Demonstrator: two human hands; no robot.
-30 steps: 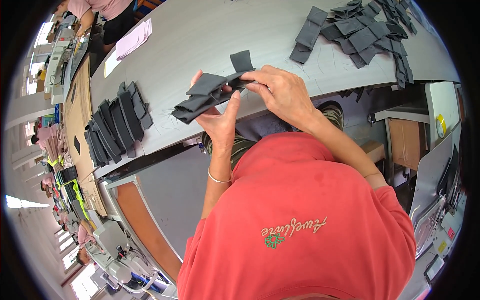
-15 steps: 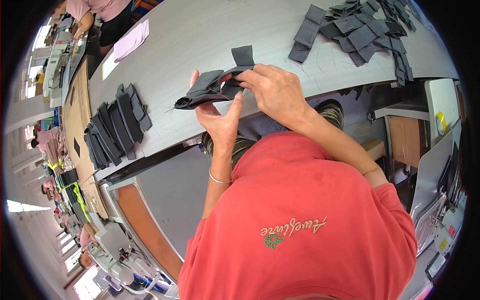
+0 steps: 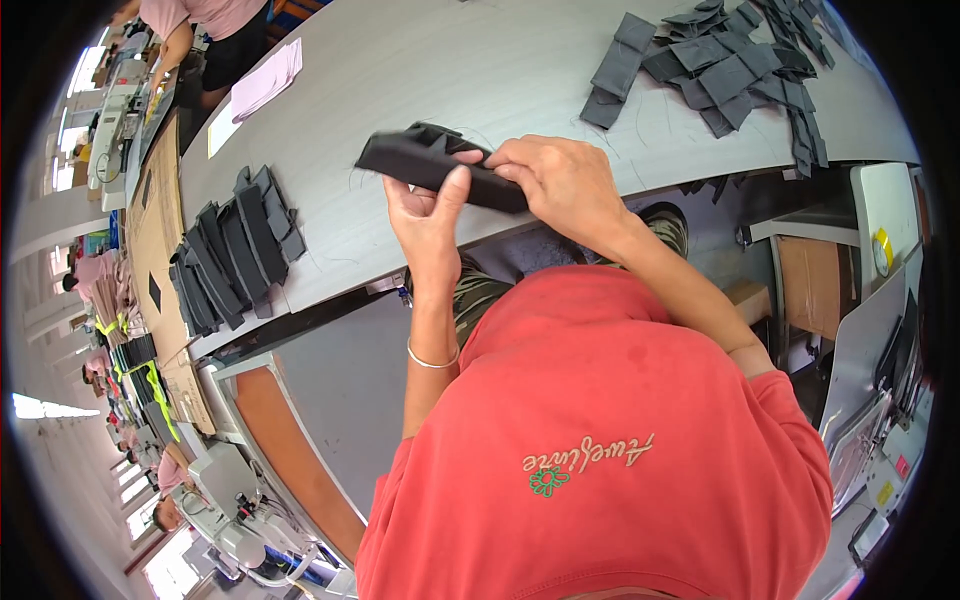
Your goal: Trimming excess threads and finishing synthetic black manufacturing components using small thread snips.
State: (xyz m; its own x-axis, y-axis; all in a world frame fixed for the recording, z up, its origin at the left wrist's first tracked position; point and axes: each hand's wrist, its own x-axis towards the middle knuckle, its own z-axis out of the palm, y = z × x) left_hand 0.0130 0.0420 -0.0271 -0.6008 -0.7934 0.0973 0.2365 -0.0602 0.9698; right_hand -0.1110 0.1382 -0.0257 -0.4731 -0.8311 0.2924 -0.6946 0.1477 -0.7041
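Between both hands, above the table's near edge, is a folded dark grey fabric piece (image 3: pixel 410 160), stretched out as a long strip with loose folds on top. My left hand (image 3: pixel 428 215) grips it from below, thumb on the near side. The fingers of my right hand (image 3: pixel 560 180) pinch its right part; their tips are partly hidden by the cloth. To the left on the table lies a row of folded dark grey fabric strips (image 3: pixel 240 240). A loose heap of dark grey fabric pieces (image 3: pixel 730 75) spreads at the far right, beside a separate folded strip (image 3: pixel 622 65).
The pale table (image 3: pixel 400 70) curves across the top, with loose threads on it. A stack of pink sheets (image 3: pixel 268 82) lies at the far left. Beyond the left end, a person (image 3: pixel 210 40) stands near sewing machines. Below right, a cardboard box (image 3: pixel 812 285) sits in a shelf.
The fabric piece has turned over and straightened; its upright flap no longer stands up. My left hand has shifted slightly left, while my right hand has moved a little right with the cloth.
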